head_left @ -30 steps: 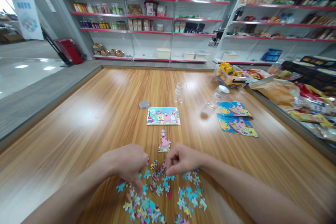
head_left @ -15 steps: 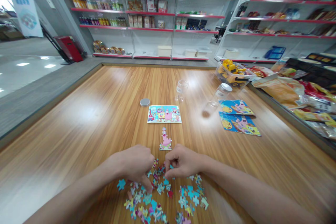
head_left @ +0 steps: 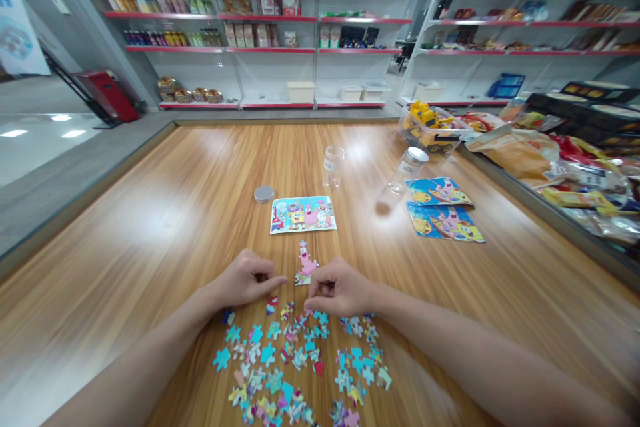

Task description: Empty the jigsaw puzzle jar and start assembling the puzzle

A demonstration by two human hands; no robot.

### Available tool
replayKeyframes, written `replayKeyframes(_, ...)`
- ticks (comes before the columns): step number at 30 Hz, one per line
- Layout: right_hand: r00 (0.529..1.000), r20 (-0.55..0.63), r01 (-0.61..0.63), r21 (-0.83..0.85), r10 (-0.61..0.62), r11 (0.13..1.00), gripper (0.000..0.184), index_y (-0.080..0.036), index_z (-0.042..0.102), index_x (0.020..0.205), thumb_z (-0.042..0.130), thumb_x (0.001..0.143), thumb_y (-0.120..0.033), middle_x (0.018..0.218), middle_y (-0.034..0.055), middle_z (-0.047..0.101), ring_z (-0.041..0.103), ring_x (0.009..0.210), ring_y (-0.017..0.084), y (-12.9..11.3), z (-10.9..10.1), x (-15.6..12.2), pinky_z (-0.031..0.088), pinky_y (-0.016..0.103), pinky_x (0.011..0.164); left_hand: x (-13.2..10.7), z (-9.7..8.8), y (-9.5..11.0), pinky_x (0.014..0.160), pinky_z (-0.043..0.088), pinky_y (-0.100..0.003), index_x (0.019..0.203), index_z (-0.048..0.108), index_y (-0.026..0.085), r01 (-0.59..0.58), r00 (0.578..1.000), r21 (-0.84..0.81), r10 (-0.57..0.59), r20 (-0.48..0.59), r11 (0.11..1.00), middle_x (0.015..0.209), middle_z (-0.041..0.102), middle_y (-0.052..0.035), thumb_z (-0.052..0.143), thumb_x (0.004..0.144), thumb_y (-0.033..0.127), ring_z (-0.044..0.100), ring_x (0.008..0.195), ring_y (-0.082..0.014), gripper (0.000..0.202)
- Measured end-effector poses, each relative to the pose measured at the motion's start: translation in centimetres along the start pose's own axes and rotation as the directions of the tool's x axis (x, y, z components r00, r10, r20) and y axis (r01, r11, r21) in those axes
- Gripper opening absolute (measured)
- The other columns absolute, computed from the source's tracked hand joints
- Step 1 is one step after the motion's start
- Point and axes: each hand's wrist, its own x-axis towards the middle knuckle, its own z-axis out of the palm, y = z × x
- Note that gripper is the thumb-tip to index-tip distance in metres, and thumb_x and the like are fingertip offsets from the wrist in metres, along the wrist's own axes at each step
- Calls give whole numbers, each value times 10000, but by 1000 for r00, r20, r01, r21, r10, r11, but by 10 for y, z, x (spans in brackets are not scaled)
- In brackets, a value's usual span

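Loose jigsaw puzzle pieces [head_left: 275,380] lie scattered on the table in front of me, many of them light blue. Beyond them is a small joined section of puzzle [head_left: 306,263] showing a pink cartoon figure. My left hand [head_left: 249,278] is just left of this section, its fingers curled and their tips together; whether anything is between them is hidden. On the other side, my right hand [head_left: 341,288] pinches a small pinkish puzzle piece [head_left: 309,311] low over the nearer pieces. A picture card [head_left: 303,215] with cartoon figures lies flat behind the joined section.
A grey round lid [head_left: 264,194] and a clear jar [head_left: 334,167] stand behind the card. Right of them are a lidded clear jar [head_left: 407,169], blue cartoon sheets [head_left: 444,221] and a bin of yellow toy vehicles [head_left: 431,128]. Packaged snacks [head_left: 530,157] fill the right side.
My left hand has lifted off the loose pieces and moved forward, its fingers drawing together. My right hand stays pinched near the joined section. The whole view has shifted slightly.
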Motion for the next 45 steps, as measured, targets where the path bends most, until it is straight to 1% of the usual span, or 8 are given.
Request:
replayKeyframes(3, 991, -130, 9, -69, -18, 998, 269, -118, 617, 664, 692, 820, -324, 459, -86, 347, 288, 412, 32, 0, 1, -2, 221, 172, 428, -4, -1, -3, 466, 277, -189, 566, 574, 123, 26, 995, -26, -29, -93, 999, 481, 471, 31, 584, 927, 269, 374, 434, -51, 389)
replayKeyframes(10, 923, -380, -79, -352, -65, 933, 403, -129, 511, 540, 567, 895, -311, 475, -54, 362, 301, 445, 41, 2, -4, 1, 218, 196, 461, -1, -1, -1, 534, 365, -203, 841, 710, 131, -82, 994, -15, 81, -74, 997, 652, 614, -16, 594, 935, 212, 502, 545, -87, 170)
replayKeyframes(15, 930, -358, -84, -417, -78, 905, 420, -123, 603, 562, 539, 916, -342, 464, -45, 383, 316, 431, 47, -1, -6, 3, 238, 204, 461, 3, 1, 1, 553, 404, -215, 970, 733, 162, -158, 987, 45, 159, -21, 986, 722, 598, -20, 589, 954, 220, 537, 593, -100, 156)
replayKeyframes(19, 951, -308, -155, -528, -18, 835, 267, -182, 774, 973, 591, 892, -358, 461, -46, 474, 350, 411, 63, -2, -8, 0, 257, 221, 490, 4, 2, 2, 739, 534, -263, 1176, 698, 227, -174, 984, 127, 178, -15, 976, 1123, 665, -83, 628, 949, 289, 671, 878, -150, 246)
replayKeyframes(23, 958, -283, -225, -639, 47, 736, 269, -256, 765, 1072, 634, 862, -364, 540, -16, 609, 475, 468, 88, -1, -10, -1, 274, 226, 532, 6, 5, 1, 866, 570, -338, 1311, 620, 278, -172, 985, 253, 163, 57, 952, 1413, 562, -76, 626, 951, 397, 652, 1144, -225, 380)
replayKeyframes(29, 956, -287, -247, -655, 68, 714, 258, -297, 765, 1075, 591, 908, -391, 628, 8, 687, 568, 544, 115, -3, -9, 0, 293, 232, 555, 9, 7, 1, 852, 592, -353, 1321, 603, 271, -142, 988, 303, 116, 100, 942, 1413, 572, -58, 592, 963, 433, 658, 1154, -231, 393)
replayKeyframes(35, 968, -245, -214, -684, 56, 697, 410, -285, 733, 1165, 682, 825, -510, 568, -4, 640, 539, 505, 117, -3, -10, 0, 290, 234, 547, 9, 7, 3, 861, 592, -352, 1310, 600, 265, -127, 991, 302, 106, 88, 945, 1419, 566, -61, 583, 964, 444, 656, 1158, -226, 390)
replayKeyframes(45, 960, -261, -257, -687, 100, 680, 372, -307, 729, 1163, 656, 855, -502, 573, -3, 641, 582, 544, 136, -3, -10, 1, 313, 231, 562, 10, 9, 2, 903, 586, -393, 1341, 572, 266, -117, 991, 301, 91, 98, 947, 1434, 549, -72, 570, 966, 428, 648, 1169, -246, 408)
